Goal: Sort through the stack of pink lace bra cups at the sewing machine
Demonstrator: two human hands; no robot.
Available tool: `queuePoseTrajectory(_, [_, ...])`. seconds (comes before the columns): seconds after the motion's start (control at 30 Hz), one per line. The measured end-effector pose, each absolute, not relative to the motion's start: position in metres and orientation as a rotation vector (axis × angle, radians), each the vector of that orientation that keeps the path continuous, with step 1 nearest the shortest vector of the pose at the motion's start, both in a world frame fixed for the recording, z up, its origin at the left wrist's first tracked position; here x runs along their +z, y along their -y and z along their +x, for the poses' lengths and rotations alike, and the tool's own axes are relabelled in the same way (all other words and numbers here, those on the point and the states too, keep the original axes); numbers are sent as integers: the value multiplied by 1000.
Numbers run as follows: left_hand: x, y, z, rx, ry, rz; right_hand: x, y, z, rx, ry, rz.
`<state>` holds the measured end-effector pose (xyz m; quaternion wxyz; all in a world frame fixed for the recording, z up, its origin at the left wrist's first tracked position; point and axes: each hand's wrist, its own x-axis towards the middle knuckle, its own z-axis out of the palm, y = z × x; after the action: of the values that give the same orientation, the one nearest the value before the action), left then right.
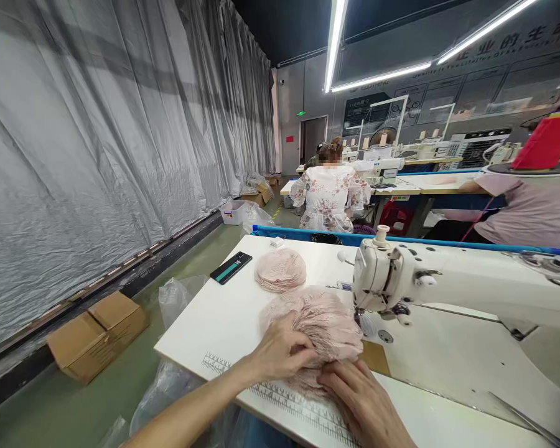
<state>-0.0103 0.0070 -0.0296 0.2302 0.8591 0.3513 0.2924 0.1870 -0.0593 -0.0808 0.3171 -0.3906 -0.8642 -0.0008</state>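
A bunched piece of thin, pale pink gathered fabric (322, 317) lies on the white table in front of the sewing machine (382, 280), its right side close to the needle area. My left hand (282, 348) is on its near left side, thumb and fingers closed on the folds. At the near edge of the cloth, my right hand (359, 395) grips it with bent fingers; the fingertips are partly hidden in the material. Just behind sits a round, flat stack of the same pink fabric (280, 270), apart from both hands.
A phone (231, 267) rests at the table's left edge. Ruler markings (298, 404) run along the near edge, and tweezers (525, 415) lie at right. A cardboard box (98, 336) is on the floor. People sit at machines ahead, one in a floral top (329, 196).
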Motion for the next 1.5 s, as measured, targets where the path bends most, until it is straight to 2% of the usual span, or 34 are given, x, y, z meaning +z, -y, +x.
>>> queuePoseTrajectory(0.33, [-30,-6,-10,786,-959,2363,-71,60,181,-141,2243,-993])
queuePoseTrajectory(0.63, [-28,-7,-10,742,-988,2371,-83,55,177,-306,2172,-934])
queuePoseTrajectory(1.07, [-27,-10,-16,646,-975,2436,-67,49,178,-341,2071,-1001])
queuePoseTrajectory(1.2, [-28,-12,-12,728,-978,2554,-61,48,174,-347,2028,-1018])
queuePoseTrajectory(1.5, [-36,-20,-12,768,-963,2550,-76,57,168,-278,2174,-888])
